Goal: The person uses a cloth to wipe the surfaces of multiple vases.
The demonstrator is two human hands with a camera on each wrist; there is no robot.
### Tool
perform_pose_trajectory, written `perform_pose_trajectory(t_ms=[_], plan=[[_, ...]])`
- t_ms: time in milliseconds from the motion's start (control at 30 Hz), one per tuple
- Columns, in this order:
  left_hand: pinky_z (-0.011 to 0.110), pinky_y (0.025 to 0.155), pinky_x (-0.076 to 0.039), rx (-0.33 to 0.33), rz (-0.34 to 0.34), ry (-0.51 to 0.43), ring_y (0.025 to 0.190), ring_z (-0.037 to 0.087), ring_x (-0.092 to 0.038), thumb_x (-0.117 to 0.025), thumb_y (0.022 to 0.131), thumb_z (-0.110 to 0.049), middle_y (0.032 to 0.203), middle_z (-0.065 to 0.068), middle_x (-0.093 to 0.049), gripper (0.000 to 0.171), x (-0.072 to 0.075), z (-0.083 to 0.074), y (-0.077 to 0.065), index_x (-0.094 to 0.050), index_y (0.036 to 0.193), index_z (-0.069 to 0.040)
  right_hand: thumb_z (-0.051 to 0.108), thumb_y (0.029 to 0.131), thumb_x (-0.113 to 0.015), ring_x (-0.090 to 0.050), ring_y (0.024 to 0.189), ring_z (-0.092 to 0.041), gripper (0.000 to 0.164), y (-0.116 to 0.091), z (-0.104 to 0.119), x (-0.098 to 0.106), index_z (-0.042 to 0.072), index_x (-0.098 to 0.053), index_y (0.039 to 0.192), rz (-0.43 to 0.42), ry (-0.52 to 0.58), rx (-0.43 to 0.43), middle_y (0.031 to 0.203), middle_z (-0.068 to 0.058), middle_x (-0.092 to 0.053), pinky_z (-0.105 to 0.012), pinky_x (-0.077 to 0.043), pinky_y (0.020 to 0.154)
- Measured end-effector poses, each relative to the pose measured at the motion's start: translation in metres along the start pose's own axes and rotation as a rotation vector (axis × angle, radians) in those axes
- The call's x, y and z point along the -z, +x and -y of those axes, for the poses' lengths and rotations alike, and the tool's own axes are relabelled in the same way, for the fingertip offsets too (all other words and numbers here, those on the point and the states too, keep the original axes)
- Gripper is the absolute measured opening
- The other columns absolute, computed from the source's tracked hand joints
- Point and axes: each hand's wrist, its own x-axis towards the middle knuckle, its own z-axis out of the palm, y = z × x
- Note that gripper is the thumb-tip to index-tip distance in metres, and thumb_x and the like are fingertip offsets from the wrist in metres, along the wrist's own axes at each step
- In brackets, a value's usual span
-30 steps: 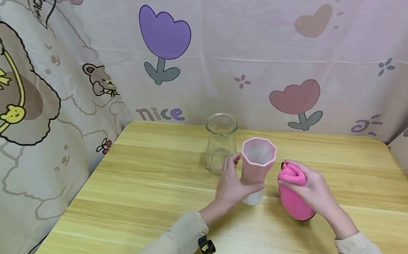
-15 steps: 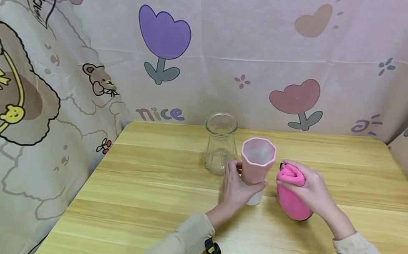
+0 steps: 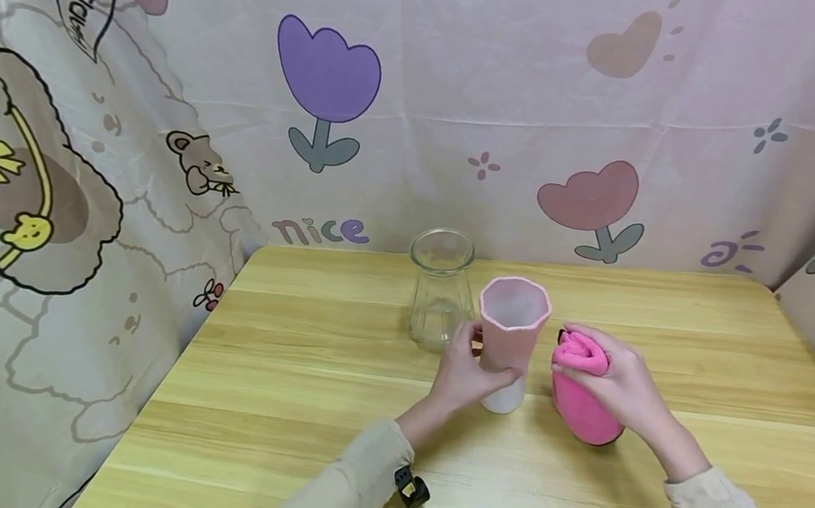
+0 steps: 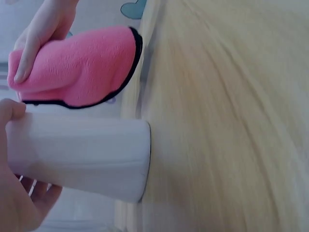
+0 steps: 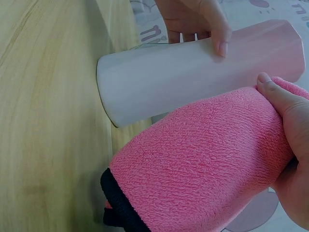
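A tall faceted vase (image 3: 508, 341), pink at the rim and fading to white at the base, stands upright on the wooden table. My left hand (image 3: 465, 375) grips it around the middle, thumb on the near side. Beside it on the right, my right hand (image 3: 623, 377) holds a bunched pink cloth (image 3: 589, 409) with dark edging by its top. The cloth hangs down next to the vase; the right wrist view shows its terry-like pile (image 5: 207, 154). In the head view a small gap separates cloth and vase.
Behind and left of the pink vase stands a clear glass vase (image 3: 440, 287), partly covered by my left hand. The wooden table (image 3: 284, 408) ends at a printed fabric backdrop (image 3: 437, 123). Another printed cloth hangs along the left side.
My left wrist swung right, then back left, still gripping the vase; the rim's corners look slightly turned. My right hand and the cloth moved slightly left.
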Motion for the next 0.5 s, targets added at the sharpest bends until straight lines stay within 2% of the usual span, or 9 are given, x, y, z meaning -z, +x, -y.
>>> perform_pose_trajectory(t_ms=[33, 133, 267, 400, 500], plan=[[0.021, 0.078, -0.049, -0.005, 0.019, -0.038, 0.094, 0.016, -0.052, -0.081, 0.062, -0.017, 0.104, 0.005, -0.054, 0.061, 0.002, 0.002, 0.001, -0.050, 0.113, -0.005, 0.016, 0.071, -0.077, -0.058, 0.098, -0.016, 0.053, 0.000, 0.000, 0.000, 0.003, -0.057, 0.119, 0.002, -0.001, -0.006, 0.109, -0.013, -0.063, -0.007, -0.042, 0.081], [0.029, 0.084, -0.050, -0.014, 0.078, -0.126, 0.100, 0.025, -0.054, -0.077, 0.065, -0.006, 0.109, 0.014, -0.056, 0.059, 0.013, -0.008, 0.001, -0.049, 0.116, 0.002, 0.016, 0.072, -0.077, -0.058, 0.098, -0.018, 0.053, -0.001, -0.001, -0.001, 0.002, -0.057, 0.119, 0.010, 0.016, -0.018, 0.109, -0.014, -0.063, -0.006, -0.042, 0.081], [0.038, 0.088, -0.049, -0.029, 0.165, -0.199, 0.104, 0.036, -0.053, -0.072, 0.068, 0.003, 0.112, 0.026, -0.054, 0.056, 0.028, -0.022, 0.003, -0.046, 0.117, 0.011, 0.015, 0.072, -0.076, -0.057, 0.097, -0.009, 0.052, -0.003, -0.001, -0.002, 0.002, -0.057, 0.119, 0.012, 0.036, -0.027, 0.108, -0.015, -0.064, -0.002, -0.038, 0.079], [0.037, 0.090, -0.048, -0.026, 0.246, -0.237, 0.105, 0.036, -0.053, -0.069, 0.069, 0.006, 0.114, 0.027, -0.054, 0.056, 0.033, -0.016, 0.008, -0.046, 0.120, 0.011, 0.013, 0.072, -0.076, -0.052, 0.095, 0.005, 0.051, -0.004, -0.001, -0.003, 0.002, -0.057, 0.118, 0.007, 0.051, -0.016, 0.105, -0.015, -0.064, -0.002, -0.039, 0.079], [0.035, 0.091, -0.047, -0.019, 0.290, -0.255, 0.106, 0.036, -0.053, -0.065, 0.068, 0.007, 0.114, 0.027, -0.055, 0.056, 0.036, -0.013, 0.012, -0.046, 0.121, 0.010, 0.012, 0.072, -0.077, -0.049, 0.094, 0.009, 0.051, -0.004, -0.001, -0.004, 0.002, -0.058, 0.118, 0.007, 0.053, -0.016, 0.105, -0.015, -0.064, -0.002, -0.039, 0.079]])
